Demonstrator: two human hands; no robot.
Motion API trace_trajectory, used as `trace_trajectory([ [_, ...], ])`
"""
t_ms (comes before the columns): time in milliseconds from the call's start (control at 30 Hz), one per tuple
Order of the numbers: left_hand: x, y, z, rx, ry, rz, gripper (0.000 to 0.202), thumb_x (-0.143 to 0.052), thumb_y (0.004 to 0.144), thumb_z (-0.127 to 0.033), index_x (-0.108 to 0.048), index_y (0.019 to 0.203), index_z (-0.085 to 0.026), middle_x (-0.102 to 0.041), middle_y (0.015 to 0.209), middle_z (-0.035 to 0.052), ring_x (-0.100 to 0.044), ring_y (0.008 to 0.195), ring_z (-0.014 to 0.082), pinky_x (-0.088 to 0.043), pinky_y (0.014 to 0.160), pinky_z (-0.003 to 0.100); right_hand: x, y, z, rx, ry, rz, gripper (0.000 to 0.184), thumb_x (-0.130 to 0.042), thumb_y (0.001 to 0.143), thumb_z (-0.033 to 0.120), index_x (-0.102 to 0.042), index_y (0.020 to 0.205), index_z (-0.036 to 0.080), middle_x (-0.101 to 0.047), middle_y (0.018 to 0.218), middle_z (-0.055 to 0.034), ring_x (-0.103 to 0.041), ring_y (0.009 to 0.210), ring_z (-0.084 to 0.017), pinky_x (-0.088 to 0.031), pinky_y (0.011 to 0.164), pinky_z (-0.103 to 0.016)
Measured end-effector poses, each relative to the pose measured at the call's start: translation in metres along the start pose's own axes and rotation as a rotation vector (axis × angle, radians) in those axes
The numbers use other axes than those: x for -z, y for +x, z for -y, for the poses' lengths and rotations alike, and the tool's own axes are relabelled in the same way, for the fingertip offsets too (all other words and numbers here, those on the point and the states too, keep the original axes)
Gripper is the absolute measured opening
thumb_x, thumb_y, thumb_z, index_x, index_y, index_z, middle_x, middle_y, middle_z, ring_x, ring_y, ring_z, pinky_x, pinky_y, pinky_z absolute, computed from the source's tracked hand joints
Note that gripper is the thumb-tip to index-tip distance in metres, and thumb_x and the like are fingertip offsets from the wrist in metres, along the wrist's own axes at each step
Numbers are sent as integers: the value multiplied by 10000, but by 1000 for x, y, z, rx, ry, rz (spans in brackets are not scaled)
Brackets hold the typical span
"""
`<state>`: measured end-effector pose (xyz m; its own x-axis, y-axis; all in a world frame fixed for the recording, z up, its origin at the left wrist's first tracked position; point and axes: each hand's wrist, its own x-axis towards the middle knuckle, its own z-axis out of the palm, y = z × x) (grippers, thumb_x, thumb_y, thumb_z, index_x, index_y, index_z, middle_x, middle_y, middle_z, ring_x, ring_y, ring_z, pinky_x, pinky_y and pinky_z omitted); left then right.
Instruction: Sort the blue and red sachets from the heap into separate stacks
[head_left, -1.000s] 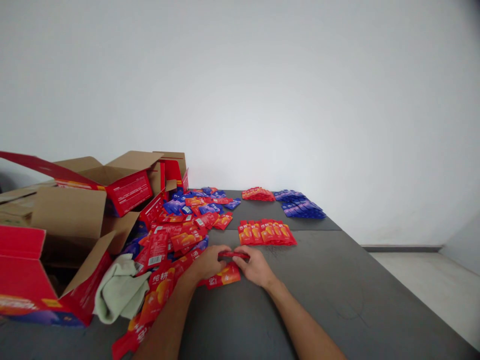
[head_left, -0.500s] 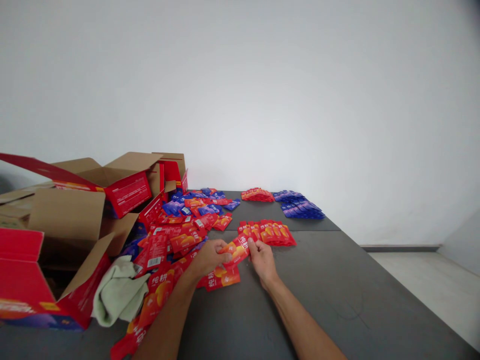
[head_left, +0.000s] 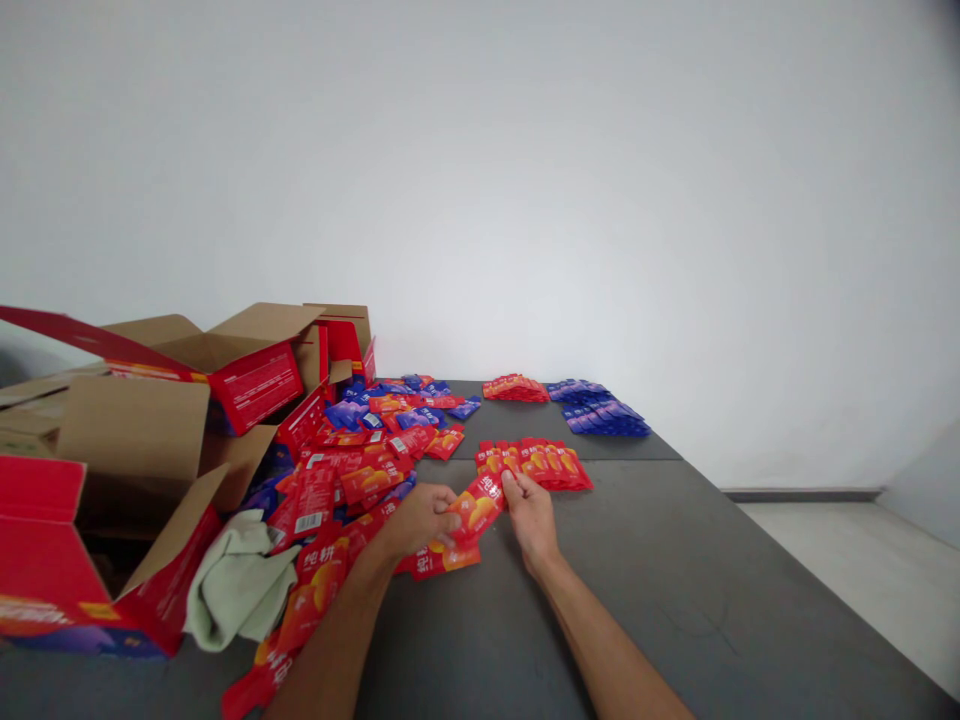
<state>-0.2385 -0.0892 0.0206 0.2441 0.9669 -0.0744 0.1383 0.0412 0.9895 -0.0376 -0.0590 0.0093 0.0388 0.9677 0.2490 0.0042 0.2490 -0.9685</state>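
Between my two hands is a red and orange snack packet (head_left: 478, 505), slanting up to the right. My left hand (head_left: 424, 520) pinches its lower left end, while my right hand (head_left: 531, 512) grips the upper right end between thumb and fingers. Just beyond it lies a row of overlapping red packets (head_left: 555, 465) on the dark table (head_left: 637, 570). Another red packet (head_left: 442, 562) lies flat under my left hand, partly hidden. To the left spreads a loose heap of red packets (head_left: 322, 490) mixed with blue ones.
Open red cardboard boxes (head_left: 45, 520) crowd the left side, with a pale green cloth (head_left: 238, 580) beside the nearest. Farther back are a stack of red packets (head_left: 515, 388) and stacks of blue packets (head_left: 606, 415). A white wall (head_left: 525, 200) stands behind the table.
The held packet has tilted more steeply, its right end rising slightly. Both hands still hold it and have shifted only a little; the heap and stacks look unchanged.
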Motion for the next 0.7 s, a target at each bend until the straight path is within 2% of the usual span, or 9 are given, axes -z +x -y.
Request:
trace_trajectory([
  [133, -8, 8, 2, -25, -170, -139, 329, -773, 639, -389, -611, 801, -153, -691, 756, 34, -671, 646, 177, -585, 647, 342, -9, -4, 1, -53, 83, 53, 398, -608, 813, 599, -565, 842, 204, -456, 578, 73, -351, 526, -99, -282, 503, -215],
  [200, -13, 10, 2, 1, -213, -182, 336, -770, 645, -414, -595, 777, -159, -664, 738, 17, -651, 623, 163, -590, 644, 355, -12, -5, -1, -59, 86, 87, 387, -654, 788, 567, -572, 863, 197, -423, 555, 88, -337, 506, -89, -274, 494, -211],
  [300, -19, 11, 1, 22, -186, -223, 336, -743, 672, -455, -586, 701, -159, -598, 678, -13, -599, 599, 137, -589, 606, 339, -12, -5, -6, -10, -2, 90, 348, -631, 819, 526, -595, 838, 181, -405, 543, 87, -354, 501, -87, -296, 501, -213],
  [367, -22, 11, 0, 10, -135, -236, 342, -729, 684, -466, -597, 653, -152, -558, 629, -22, -560, 581, 124, -580, 582, 316, -11, -6, -7, 40, -106, 74, 338, -582, 858, 497, -627, 934, 170, -492, 576, 63, -445, 532, -108, -362, 540, -225],
  [433, -24, 11, 0, 12, -125, -259, 345, -731, 679, -468, -618, 636, -146, -529, 585, -32, -525, 547, 110, -567, 566, 295, -13, -9, -8, 104, -237, 38, 365, -558, 878, 454, -607, 1098, 168, -626, 714, 13, -563, 629, -144, -444, 626, -253],
  [500, -27, 13, 2, 21, -181, -317, 351, -735, 676, -480, -635, 646, -145, -507, 557, -44, -502, 517, 97, -550, 557, 277, -18, -16, -8, 191, -379, 8, 432, -579, 867, 411, -549, 1227, 175, -689, 972, -59, -641, 827, -192, -495, 769, -301],
  [600, -31, 16, 8, 2, -282, -406, 382, -743, 669, -513, -647, 673, -143, -524, 551, -42, -514, 497, 95, -496, 519, 233, -29, -28, -11, 345, -578, 16, 514, -665, 805, 367, -536, 1265, 176, -611, 1248, -131, -578, 1130, -265, -454, 983, -390],
  [700, -34, 20, 15, -15, -307, -456, 426, -757, 648, -551, -665, 692, -137, -583, 577, -17, -542, 498, 102, -447, 489, 209, -36, -33, -15, 409, -726, 18, 523, -681, 796, 312, -543, 1280, 169, -569, 1308, -151, -531, 1183, -290, -420, 1031, -443],
])
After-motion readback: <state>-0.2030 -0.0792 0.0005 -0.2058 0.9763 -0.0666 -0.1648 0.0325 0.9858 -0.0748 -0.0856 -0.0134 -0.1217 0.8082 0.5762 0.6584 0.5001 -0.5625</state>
